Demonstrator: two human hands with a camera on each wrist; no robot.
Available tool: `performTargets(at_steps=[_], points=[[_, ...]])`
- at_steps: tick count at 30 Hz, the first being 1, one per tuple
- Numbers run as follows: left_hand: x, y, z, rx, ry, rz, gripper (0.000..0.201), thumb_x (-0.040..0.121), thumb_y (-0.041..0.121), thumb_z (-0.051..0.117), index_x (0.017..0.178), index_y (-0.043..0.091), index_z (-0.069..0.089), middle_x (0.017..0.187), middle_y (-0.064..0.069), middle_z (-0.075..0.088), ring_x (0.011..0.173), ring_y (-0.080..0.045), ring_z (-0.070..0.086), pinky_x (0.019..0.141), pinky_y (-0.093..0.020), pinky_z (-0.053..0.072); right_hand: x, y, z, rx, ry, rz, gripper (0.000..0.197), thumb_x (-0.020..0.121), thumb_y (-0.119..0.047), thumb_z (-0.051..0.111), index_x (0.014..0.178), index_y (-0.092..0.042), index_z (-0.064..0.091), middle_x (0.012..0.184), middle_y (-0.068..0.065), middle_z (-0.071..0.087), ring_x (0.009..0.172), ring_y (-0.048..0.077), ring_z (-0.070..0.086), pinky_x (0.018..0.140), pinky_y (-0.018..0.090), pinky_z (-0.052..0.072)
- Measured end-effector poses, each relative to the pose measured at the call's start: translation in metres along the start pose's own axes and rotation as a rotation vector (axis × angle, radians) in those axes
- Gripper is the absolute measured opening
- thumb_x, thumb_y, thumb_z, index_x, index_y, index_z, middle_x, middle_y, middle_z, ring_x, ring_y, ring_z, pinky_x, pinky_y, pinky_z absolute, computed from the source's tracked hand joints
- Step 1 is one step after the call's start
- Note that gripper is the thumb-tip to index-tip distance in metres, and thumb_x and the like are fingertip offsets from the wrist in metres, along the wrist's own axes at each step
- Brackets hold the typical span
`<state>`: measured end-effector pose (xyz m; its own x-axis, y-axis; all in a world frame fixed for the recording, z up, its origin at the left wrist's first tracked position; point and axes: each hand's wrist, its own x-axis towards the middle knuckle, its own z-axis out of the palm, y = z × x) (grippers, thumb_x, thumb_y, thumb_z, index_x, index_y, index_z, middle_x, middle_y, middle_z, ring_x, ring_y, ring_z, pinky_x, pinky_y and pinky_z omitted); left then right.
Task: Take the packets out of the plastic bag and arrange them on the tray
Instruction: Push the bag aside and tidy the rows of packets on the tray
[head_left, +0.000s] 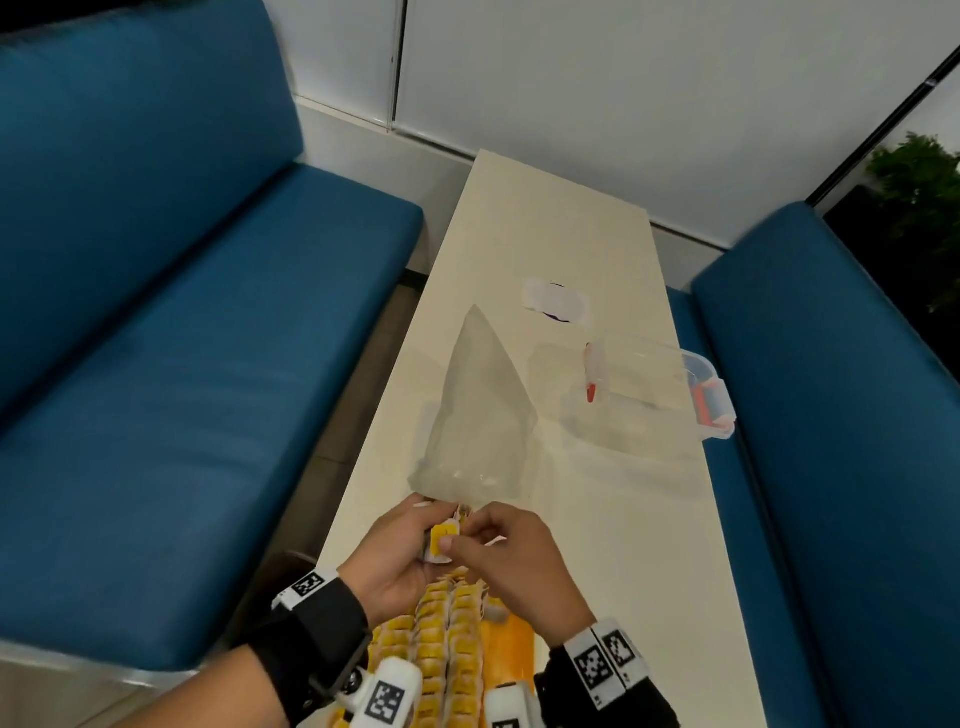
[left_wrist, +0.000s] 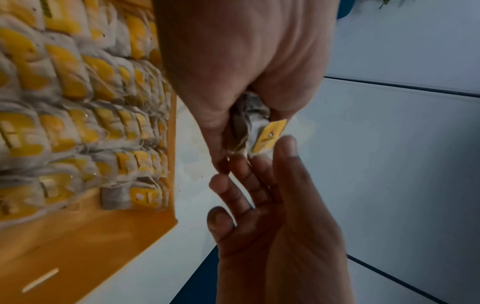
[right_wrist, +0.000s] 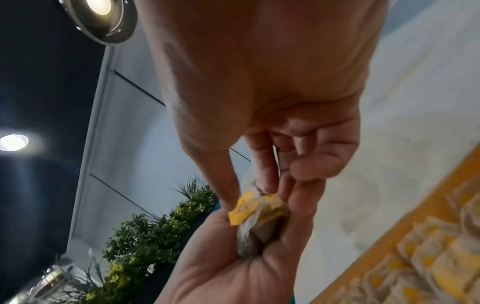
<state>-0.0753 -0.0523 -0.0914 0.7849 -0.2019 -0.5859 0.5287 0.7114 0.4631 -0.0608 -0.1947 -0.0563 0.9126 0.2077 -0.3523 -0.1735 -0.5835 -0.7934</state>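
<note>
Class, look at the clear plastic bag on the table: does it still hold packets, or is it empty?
Empty, it appears: the plastic bag lies see-through with no packets visible inside; the table shows through it.

Your left hand (head_left: 396, 551) cups upward, fingers curled; your right hand (head_left: 524, 558) meets it, thumb and fingertips pinching together, both wrists strapped.

**A booth-style seating nook, like a café or office lounge**

Two blue upholstered benches (head_left: 171, 332) are facing each other across a long, narrow cream tabletop (head_left: 566, 244). White panelled walls (head_left: 623, 78) are closing off the far end. Round recessed ceiling lights (right_wrist: 103, 8) are glowing overhead, and leafy green decorative plants (right_wrist: 145, 232) are lining the side.
</note>
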Motion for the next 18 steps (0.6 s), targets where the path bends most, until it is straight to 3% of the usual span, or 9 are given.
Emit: performTargets(at_steps=[3,6,8,11,12,14,16,18], points=[[-0.001,0.0,0.003,0.027,0.03,0.046,0.025,0.099,0.008,0.057,0.123,0.006,0.064,0.106,-0.019,0.075,0.087,-0.029,0.075,0.067,-0.038,0.062,0.002,-0.003,0.005,0.021,0.026,-0.005,0.012,0.075,-0.023,0.079,0.075,-0.017,0.069,0.072,0.005,0.069,0.068,0.024,0.071,0.057,0.035,0.055],[0.0,0.001,-0.001,-0.028,0.043,0.054,0.025,0.1,0.011,0.054,0.122,0.007,0.066,0.109,-0.02,0.074,0.091,-0.034,0.071,0.062,-0.039,0.059,-0.003,-0.006,0.002,0.079,-0.007,0.019,0.007,0.082,-0.013,0.074,0.081,-0.01,0.068,0.066,0.003,0.066,0.061,0.025,0.071,0.048,0.028,0.048],[0.0,0.001,-0.005,-0.076,0.028,0.054,0.028,0.101,0.012,0.053,0.126,0.008,0.065,0.12,-0.022,0.071,0.105,-0.039,0.068,0.073,-0.045,0.062,-0.005,-0.009,-0.004,0.068,-0.019,0.023,0.003,0.085,-0.011,0.072,0.084,-0.01,0.069,0.067,0.001,0.067,0.06,0.019,0.071,0.048,0.028,0.048],[0.001,-0.002,-0.013,-0.098,0.03,0.041,0.033,0.101,0.012,0.055,0.132,0.005,0.062,0.127,-0.025,0.068,0.112,-0.039,0.065,0.096,-0.053,0.053,-0.007,-0.012,-0.016,0.012,-0.021,-0.003,0.006,0.087,-0.012,0.072,0.083,-0.016,0.072,0.067,-0.002,0.069,0.06,0.013,0.069,0.052,0.023,0.048],[0.002,-0.003,-0.015,-0.1,0.036,0.035,0.033,0.1,0.012,0.056,0.132,0.003,0.061,0.126,-0.026,0.068,0.11,-0.039,0.066,0.095,-0.052,0.054,-0.007,-0.013,-0.02,-0.019,-0.025,-0.018,0.006,0.087,-0.013,0.072,0.083,-0.017,0.073,0.067,-0.001,0.07,0.061,0.012,0.069,0.054,0.023,0.048],[0.003,-0.005,-0.018,-0.103,0.042,0.013,0.031,0.1,0.011,0.057,0.127,-0.003,0.059,0.115,-0.025,0.07,0.097,-0.034,0.07,0.081,-0.045,0.061,-0.011,-0.016,-0.028,-0.078,-0.034,-0.049,0.004,0.086,-0.015,0.074,0.083,-0.018,0.074,0.072,0.001,0.072,0.064,0.013,0.069,0.06,0.025,0.053],[0.002,-0.007,-0.019,-0.088,0.031,-0.017,0.024,0.099,0.012,0.06,0.119,0.0,0.06,0.102,-0.021,0.071,0.085,-0.029,0.071,0.07,-0.04,0.061,-0.015,-0.021,-0.037,-0.103,-0.042,-0.071,0.006,0.085,-0.014,0.075,0.082,-0.019,0.074,0.074,0.004,0.073,0.067,0.014,0.069,0.065,0.026,0.056],[0.002,-0.008,-0.021,-0.069,0.026,-0.029,0.026,0.097,0.015,0.063,0.12,0.002,0.062,0.102,-0.019,0.07,0.085,-0.027,0.071,0.072,-0.041,0.059,-0.018,-0.024,-0.045,-0.113,-0.009,-0.101,0.007,0.084,-0.014,0.076,0.08,-0.02,0.074,0.074,0.004,0.073,0.067,0.016,0.068,0.066,0.027,0.055]])
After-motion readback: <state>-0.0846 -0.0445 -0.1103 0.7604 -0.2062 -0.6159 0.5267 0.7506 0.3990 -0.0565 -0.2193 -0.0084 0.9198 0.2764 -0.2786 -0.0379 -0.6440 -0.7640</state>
